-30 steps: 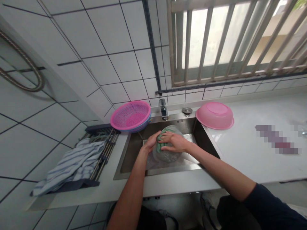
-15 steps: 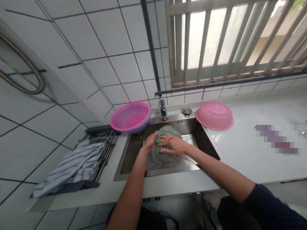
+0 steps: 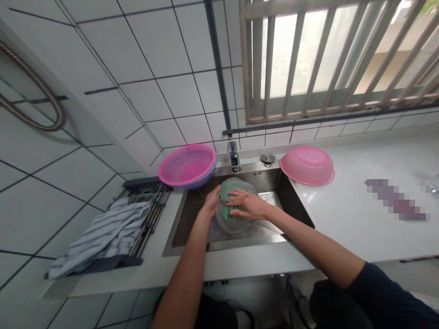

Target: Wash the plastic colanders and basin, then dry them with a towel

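The clear bowl (image 3: 236, 225) in the sink (image 3: 295, 201), its edge clasped in the left hand's grip (image 3: 210, 201), the right hand's (image 3: 249, 205) fingers spread on green cloth (image 3: 225, 213), could slip if its sides are wet.

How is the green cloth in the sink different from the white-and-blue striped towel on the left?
The green cloth is plain; the striped towel is white with bluish lines. The cloth lies under the right hand, against the clear round bowl; the towel lies on the metal rack. Both look rumpled.
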Tool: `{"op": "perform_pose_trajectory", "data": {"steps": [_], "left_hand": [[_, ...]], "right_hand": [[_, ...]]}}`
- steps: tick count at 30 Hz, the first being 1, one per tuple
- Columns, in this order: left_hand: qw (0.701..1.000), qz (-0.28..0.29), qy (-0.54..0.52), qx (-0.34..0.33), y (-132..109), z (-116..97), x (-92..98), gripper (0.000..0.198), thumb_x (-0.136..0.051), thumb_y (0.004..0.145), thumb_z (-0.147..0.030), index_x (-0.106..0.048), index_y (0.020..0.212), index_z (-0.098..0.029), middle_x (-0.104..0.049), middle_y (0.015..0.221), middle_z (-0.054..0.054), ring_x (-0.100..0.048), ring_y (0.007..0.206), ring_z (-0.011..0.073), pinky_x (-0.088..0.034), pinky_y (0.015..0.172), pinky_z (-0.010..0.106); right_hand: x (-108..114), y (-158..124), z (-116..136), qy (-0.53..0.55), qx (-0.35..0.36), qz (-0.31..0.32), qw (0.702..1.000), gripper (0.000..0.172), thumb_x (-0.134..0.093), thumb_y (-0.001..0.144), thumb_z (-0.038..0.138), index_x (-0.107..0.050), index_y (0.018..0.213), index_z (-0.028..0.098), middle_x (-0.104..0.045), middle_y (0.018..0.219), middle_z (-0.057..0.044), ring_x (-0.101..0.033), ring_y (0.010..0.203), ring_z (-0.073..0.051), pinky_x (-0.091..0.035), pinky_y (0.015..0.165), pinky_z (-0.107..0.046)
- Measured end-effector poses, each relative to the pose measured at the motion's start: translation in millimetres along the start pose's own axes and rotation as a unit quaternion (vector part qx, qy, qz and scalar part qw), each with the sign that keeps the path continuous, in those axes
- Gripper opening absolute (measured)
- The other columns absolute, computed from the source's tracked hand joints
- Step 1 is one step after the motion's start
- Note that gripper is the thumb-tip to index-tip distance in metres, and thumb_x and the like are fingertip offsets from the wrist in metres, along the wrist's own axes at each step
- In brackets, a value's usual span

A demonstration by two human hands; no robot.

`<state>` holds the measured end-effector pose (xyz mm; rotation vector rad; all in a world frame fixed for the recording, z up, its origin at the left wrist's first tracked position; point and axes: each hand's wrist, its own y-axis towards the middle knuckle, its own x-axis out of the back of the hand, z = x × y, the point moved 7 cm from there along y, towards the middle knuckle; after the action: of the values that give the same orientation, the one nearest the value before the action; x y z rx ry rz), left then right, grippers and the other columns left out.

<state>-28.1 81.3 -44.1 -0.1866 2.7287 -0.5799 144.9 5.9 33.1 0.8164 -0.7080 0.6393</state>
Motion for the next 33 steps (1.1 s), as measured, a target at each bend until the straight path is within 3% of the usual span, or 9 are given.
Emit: {"op": "perform_pose_trajectory", "data": {"steps": [4, 6, 11, 14, 17, 21, 23, 28, 33], "left_hand": [[1.0, 0.004, 0.005, 0.011, -2.7, -1.8, -2.6, 0.027, -0.067, 0.099, -0.033, -0.079, 0.095, -0.01, -0.08, 0.083, 0.012, -0.074, 0.066, 0.0206, -0.062, 0.069, 0.033], [1.0, 0.008, 0.006, 0.007, -3.9, -4.0, -4.2, 0.028, -0.066, 0.1, -0.033, -0.079, 0.094, -0.009, -0.08, 0.082, 0.012, -0.073, 0.063, 0.02, -0.062, 0.067, 0.032], [0.999, -0.026, -0.025, -0.003, -2.5, -6.5, 0.4, 0.024, -0.07, 0.097, -0.031, -0.075, 0.082, -0.013, -0.077, 0.073, 0.005, -0.07, 0.06, 0.0158, -0.059, 0.065, 0.027], [0.999, -0.029, -0.016, -0.001, -0.7, -4.3, 1.4, 0.022, -0.071, 0.096, -0.031, -0.075, 0.082, -0.014, -0.076, 0.072, 0.004, -0.069, 0.058, 0.0157, -0.057, 0.066, 0.027], [0.999, 0.029, 0.022, -0.002, -2.6, -1.6, -7.5, 0.028, -0.064, 0.102, -0.033, -0.079, 0.092, -0.012, -0.081, 0.082, 0.009, -0.072, 0.062, 0.0179, -0.059, 0.07, 0.029], [0.976, 0.193, 0.095, 0.038, -16.5, 9.2, -30.8, 0.045, -0.058, 0.106, -0.046, -0.079, 0.113, -0.007, -0.083, 0.094, 0.019, -0.073, 0.061, 0.0215, -0.061, 0.066, 0.033], [0.964, 0.239, 0.102, 0.049, -23.4, 12.2, -36.6, 0.045, -0.058, 0.106, -0.046, -0.078, 0.115, -0.006, -0.083, 0.1, 0.021, -0.076, 0.068, 0.0232, -0.062, 0.07, 0.034], [0.957, 0.248, 0.097, 0.113, -26.7, 19.6, -34.1, 0.04, -0.062, 0.105, -0.045, -0.08, 0.111, -0.01, -0.083, 0.1, 0.018, -0.079, 0.078, 0.0259, -0.063, 0.08, 0.037], [0.956, 0.231, 0.082, 0.163, -24.8, 22.5, -29.0, 0.055, -0.058, 0.104, -0.06, -0.08, 0.113, -0.01, -0.083, 0.094, 0.017, -0.079, 0.076, 0.0267, -0.062, 0.078, 0.035]], "right_hand": [[28.4, -14.3, -45.1, 0.018, -0.11, -0.091, 0.99, 0.053, -0.053, 0.11, 0.051, -0.064, 0.153, 0.022, -0.062, 0.156, -0.014, -0.052, 0.152, -0.031, -0.04, 0.128, -0.056], [33.3, -18.6, -50.5, 0.029, -0.125, -0.101, 0.987, 0.056, -0.053, 0.109, 0.052, -0.062, 0.155, 0.021, -0.062, 0.156, -0.015, -0.052, 0.152, -0.032, -0.041, 0.127, -0.056], [8.7, -7.0, -8.7, 0.047, -0.028, -0.025, 0.998, 0.052, -0.06, 0.107, 0.053, -0.07, 0.146, 0.021, -0.066, 0.152, -0.014, -0.043, 0.158, -0.032, -0.037, 0.13, -0.055], [-0.3, -1.6, -3.6, 0.04, -0.012, -0.007, 0.999, 0.05, -0.059, 0.107, 0.052, -0.072, 0.144, 0.02, -0.068, 0.149, -0.013, -0.045, 0.157, -0.031, -0.035, 0.131, -0.053], [11.4, -5.2, -30.1, 0.035, -0.067, -0.057, 0.996, 0.051, -0.051, 0.111, 0.05, -0.069, 0.148, 0.021, -0.065, 0.153, -0.013, -0.05, 0.154, -0.03, -0.039, 0.129, -0.052], [33.8, -20.4, -67.7, 0.035, -0.153, -0.122, 0.98, 0.055, -0.041, 0.113, 0.052, -0.068, 0.148, 0.019, -0.065, 0.152, -0.014, -0.057, 0.148, -0.031, -0.043, 0.126, -0.052], [37.0, -24.8, -74.6, 0.037, -0.17, -0.127, 0.976, 0.056, -0.038, 0.114, 0.052, -0.07, 0.145, 0.018, -0.067, 0.15, -0.014, -0.06, 0.145, -0.031, -0.045, 0.125, -0.051], [20.4, -20.1, -66.1, 0.022, -0.16, -0.087, 0.983, 0.053, -0.041, 0.113, 0.051, -0.068, 0.147, 0.02, -0.067, 0.151, -0.013, -0.061, 0.145, -0.03, -0.046, 0.124, -0.05], [3.4, -6.9, -30.2, -0.007, -0.101, -0.033, 0.994, 0.058, -0.047, 0.112, 0.051, -0.06, 0.155, 0.013, -0.06, 0.157, -0.02, -0.054, 0.15, -0.031, -0.042, 0.127, -0.048]]}}
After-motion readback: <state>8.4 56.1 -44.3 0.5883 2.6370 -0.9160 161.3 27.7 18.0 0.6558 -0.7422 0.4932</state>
